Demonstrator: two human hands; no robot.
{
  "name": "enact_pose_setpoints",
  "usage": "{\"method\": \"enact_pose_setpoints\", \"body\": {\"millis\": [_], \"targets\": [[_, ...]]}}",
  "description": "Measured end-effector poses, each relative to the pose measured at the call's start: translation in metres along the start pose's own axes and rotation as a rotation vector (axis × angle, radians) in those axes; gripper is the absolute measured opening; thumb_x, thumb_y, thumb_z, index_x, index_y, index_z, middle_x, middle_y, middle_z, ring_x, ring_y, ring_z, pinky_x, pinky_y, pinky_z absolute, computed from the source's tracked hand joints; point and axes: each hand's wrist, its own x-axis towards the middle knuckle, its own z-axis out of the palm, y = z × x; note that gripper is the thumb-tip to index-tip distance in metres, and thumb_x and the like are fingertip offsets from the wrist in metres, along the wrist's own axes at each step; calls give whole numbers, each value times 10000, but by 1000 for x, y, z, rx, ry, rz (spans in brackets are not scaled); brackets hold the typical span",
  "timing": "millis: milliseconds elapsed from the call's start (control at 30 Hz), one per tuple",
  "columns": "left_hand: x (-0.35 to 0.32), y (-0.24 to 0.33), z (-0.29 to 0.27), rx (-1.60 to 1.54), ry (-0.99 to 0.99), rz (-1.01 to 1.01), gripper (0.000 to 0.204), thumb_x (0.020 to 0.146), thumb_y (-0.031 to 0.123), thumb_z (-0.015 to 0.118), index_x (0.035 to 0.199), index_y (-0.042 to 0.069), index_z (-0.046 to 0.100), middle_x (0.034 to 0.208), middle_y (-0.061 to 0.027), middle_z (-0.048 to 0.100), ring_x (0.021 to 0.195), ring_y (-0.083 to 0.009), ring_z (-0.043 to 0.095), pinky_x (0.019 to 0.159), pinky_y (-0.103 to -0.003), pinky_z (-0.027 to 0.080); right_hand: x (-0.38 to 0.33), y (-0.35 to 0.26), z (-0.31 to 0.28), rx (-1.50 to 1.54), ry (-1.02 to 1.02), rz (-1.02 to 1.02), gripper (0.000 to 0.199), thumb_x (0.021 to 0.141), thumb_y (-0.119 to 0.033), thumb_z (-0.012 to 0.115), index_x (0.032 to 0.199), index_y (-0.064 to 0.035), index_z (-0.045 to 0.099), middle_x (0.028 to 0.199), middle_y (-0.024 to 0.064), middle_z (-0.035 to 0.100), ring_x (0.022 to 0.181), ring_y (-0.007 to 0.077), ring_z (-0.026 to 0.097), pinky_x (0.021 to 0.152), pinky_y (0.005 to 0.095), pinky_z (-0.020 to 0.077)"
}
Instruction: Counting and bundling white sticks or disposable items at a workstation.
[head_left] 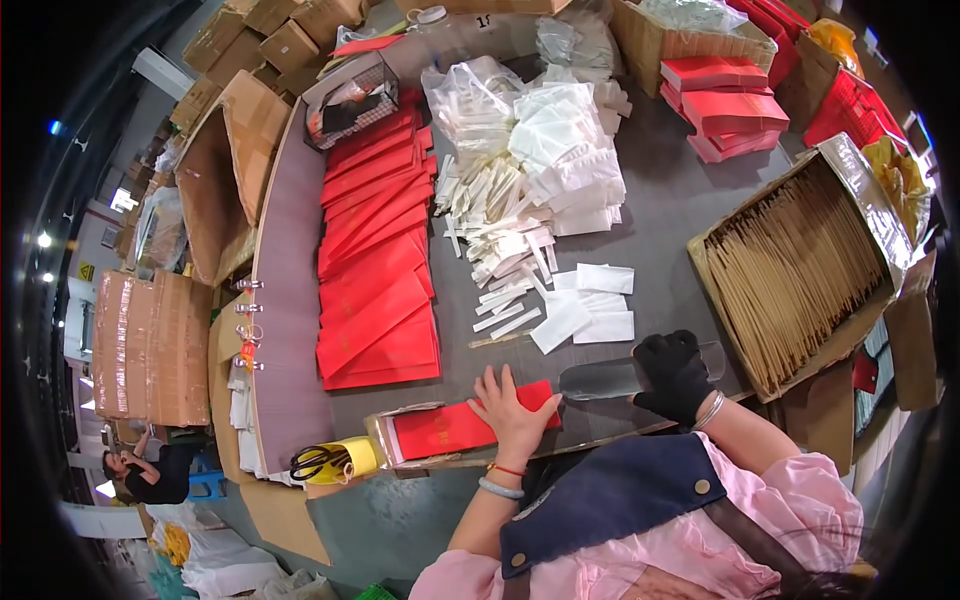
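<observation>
My left hand (pixel 512 415) is bare and lies with fingers spread on a long red paper packet (pixel 440 432), near the table's front edge. The packet rests on a shallow tray-like holder, and clear plastic shows at its left end. My right hand (pixel 675 375), in a black glove, has its fingers curled over a long, clear plastic sleeve (pixel 600 380) with a rounded left end. That sleeve lies just right of the red packet. Fanned rows of flat red packets (pixel 375 310) cover the left of the table. White paper packets (pixel 585 310) lie beyond my hands.
A carton of thin brown sticks (pixel 800 280) stands at the right. Red stacks (pixel 725 105) sit at the far right, a mesh basket (pixel 352 100) at the far left. Scissors with black handles (pixel 318 462) are in a yellow holder (pixel 352 460). Another person (pixel 160 470) is far left.
</observation>
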Motion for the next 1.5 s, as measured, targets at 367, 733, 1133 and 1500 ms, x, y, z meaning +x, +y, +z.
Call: {"method": "enact_pose_setpoints", "body": {"millis": [367, 733, 1133, 1500], "targets": [[6, -2, -8, -41, -61, 28, 1012, 705, 545, 780, 1451, 18, 346, 1529, -235, 258, 1426, -454, 165, 1117, -658, 53, 36, -42, 58, 124, -133, -177, 655, 668, -537, 753, 1115, -87, 592, 1064, 130, 586, 1012, 315, 543, 899, 477, 370], [117, -29, -16, -71, 87, 272, 252, 783, 187, 730, 978, 43, 662, 1014, -124, 618, 975, -346, 573, 843, -455, 464, -10, 73, 3, 207, 491, 207, 462, 703, -194, 785, 1111, -58, 616, 1100, 148, 619, 1043, 343, 576, 913, 428, 444], [96, 23, 10, -126, 101, 470, 174, 811, 194, 694, 891, 62, 615, 889, -147, 577, 878, -369, 561, 771, -458, 458, -124, 256, 26, -245, 372, 834, 465, 830, -289, 630, 1231, -57, 585, 1205, 181, 587, 1151, 366, 527, 992, 457, 421], [96, 23, 3, -251, -88, 301, 284, 725, 190, 797, 880, 40, 611, 781, -116, 624, 748, -312, 609, 695, -408, 492, -108, 221, 5, -77, 423, 950, 360, 856, -205, 574, 1180, -50, 598, 1177, 179, 598, 1106, 357, 558, 962, 445, 444]]}}
